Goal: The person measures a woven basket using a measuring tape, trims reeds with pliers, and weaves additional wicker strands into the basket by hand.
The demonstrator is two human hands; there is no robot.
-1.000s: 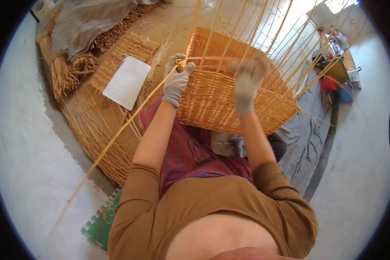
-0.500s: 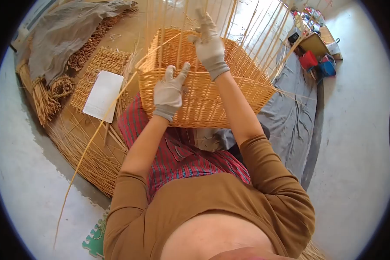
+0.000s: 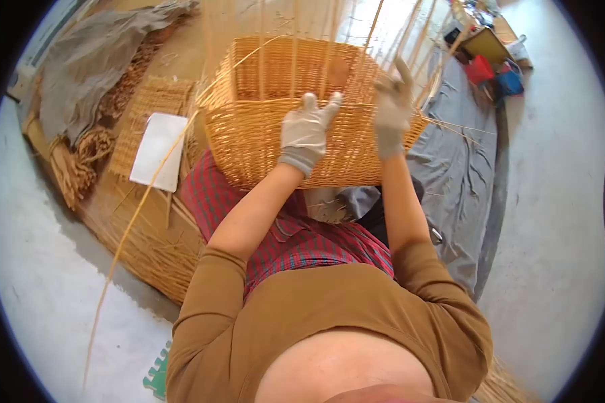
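A wicker basket (image 3: 262,138) with tall upright stakes rests in front of my lap. My gloved left hand (image 3: 304,140) lies against the front wall, thumb and forefinger spread at the rim; its other fingers are mostly hidden. Farther right, my gloved right hand (image 3: 392,111) is raised by the rim among the stakes. Motion smears its fingers, so I cannot make out whether they hold anything. One long pale cane strand (image 3: 133,225) runs from the basket's left corner down to the floor.
Left of me lie a white board (image 3: 158,151), a woven mat (image 3: 141,111), loose canes (image 3: 148,258) and a tied bundle (image 3: 70,171). Grey cloth (image 3: 454,185) covers the right side. Red and blue containers (image 3: 478,70) stand at the upper right.
Both hands have shifted right along the basket's front rim, the right one also slightly lower and now blurred. The basket has moved a little left and up in the view.
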